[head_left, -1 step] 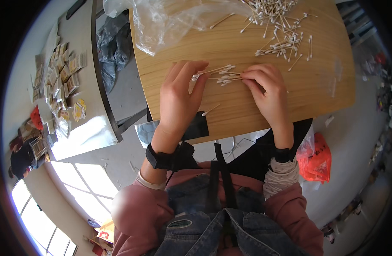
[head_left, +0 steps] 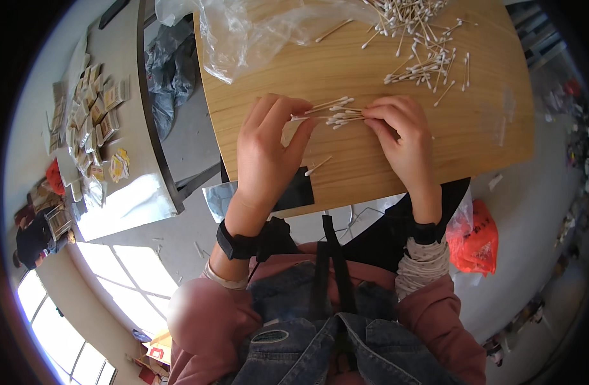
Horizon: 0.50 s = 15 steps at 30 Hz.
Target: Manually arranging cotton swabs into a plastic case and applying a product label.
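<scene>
**Swab bundling: one small bunch in hand, most of the pile untouched**

Both hands were on the wooden table (head_left: 371,160), working one small bunch of swabs (head_left: 336,114) between them, near the table's middle.

Left hand (head_left: 265,151): fingers curled, tips pinching the left end of the bunch. Right hand (head_left: 403,138): fingers bent, tips closed on the right end. Bunch lay roughly level, left to right, just above or on the tabletop; can't tell which from this angle.

Done so far, as I judge it: only that handful was gathered and being squared up. No finished bundles visible on the table.

Left to do: quite a lot.
- Big loose pile (head_left: 416,32) sat at the far right of the table, swabs scattered in all directions, well apart from the hands.
- One stray swab (head_left: 318,166) lay near the table's near edge, just right of the left hand.
- Clear plastic bag (head_left: 256,32) lay crumpled at the far left; looked mostly empty, but the film is too glary to be sure.

So early stage, going by pile size against what was held.

Other bits: a black card (head_left: 297,189) at the near edge, partly under the left wrist. Orange bag (head_left: 477,237) on the floor to the right. A second table (head_left: 115,199) to the left carried small packets (head_left: 92,119), not in play.
</scene>
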Motion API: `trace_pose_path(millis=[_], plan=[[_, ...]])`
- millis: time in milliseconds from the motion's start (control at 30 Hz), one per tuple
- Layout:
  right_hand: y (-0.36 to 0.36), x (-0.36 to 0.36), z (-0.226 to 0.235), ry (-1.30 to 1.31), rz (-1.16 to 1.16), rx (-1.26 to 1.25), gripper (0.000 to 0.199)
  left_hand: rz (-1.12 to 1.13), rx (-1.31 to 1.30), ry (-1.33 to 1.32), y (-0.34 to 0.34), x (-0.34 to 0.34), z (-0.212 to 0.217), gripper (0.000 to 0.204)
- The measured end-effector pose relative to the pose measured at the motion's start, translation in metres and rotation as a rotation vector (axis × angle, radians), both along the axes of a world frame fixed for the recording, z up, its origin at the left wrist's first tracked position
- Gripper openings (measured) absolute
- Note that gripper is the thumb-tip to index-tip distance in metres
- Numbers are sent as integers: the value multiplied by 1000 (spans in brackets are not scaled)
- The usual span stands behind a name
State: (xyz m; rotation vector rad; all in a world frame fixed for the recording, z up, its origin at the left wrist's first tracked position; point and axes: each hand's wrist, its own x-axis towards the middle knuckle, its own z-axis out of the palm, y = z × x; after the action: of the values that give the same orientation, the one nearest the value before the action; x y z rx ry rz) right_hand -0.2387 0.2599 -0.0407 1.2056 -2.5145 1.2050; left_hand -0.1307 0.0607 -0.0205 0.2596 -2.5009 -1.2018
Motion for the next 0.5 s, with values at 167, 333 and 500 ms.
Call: trace_pose_path(millis=[167, 333, 500], plan=[[0, 0, 2, 18, 15, 3, 14, -189, -202, -185, 14, 43, 17, 22], [-8, 7, 2, 27, 45, 16, 15, -160, -266, -191, 18, 56, 6, 20], [-20, 27, 18, -60, -25, -92, 18, -127, -228, -90, 28, 39, 10, 19]])
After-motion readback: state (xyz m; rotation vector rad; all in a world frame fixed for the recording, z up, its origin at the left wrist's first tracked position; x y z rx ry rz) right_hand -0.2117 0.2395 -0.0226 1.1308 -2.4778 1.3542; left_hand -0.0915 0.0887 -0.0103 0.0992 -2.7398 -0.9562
